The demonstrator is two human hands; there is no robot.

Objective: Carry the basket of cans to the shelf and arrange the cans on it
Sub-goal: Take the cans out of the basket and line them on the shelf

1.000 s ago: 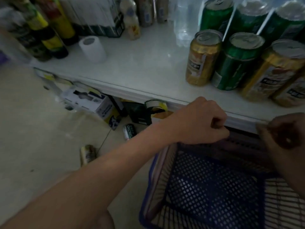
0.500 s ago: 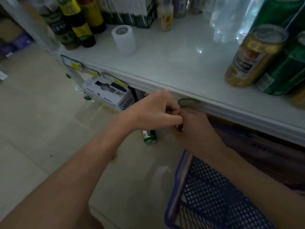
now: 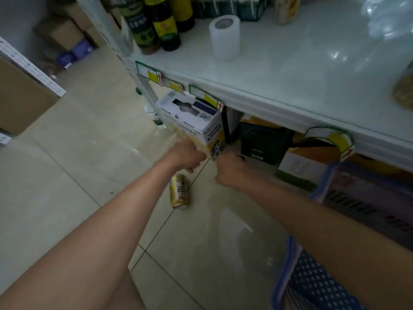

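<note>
Your left hand point(image 3: 186, 154) and right hand point(image 3: 230, 170) reach low, near the white box point(image 3: 192, 118) under the shelf point(image 3: 290, 70). Both hands look curled, but I cannot tell if the fingers hold anything. A gold can point(image 3: 178, 191) lies on the floor point(image 3: 67, 175) just below your left hand. The blue basket point(image 3: 312, 285) is at your right forearm.

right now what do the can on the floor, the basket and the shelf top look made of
Can: looks like metal, glossy gold printed wall. Basket: seemingly moulded blue plastic, perforated lattice. Shelf top: smooth pale glossy surface with light glints, possibly glass or laminate; cannot tell.
</note>
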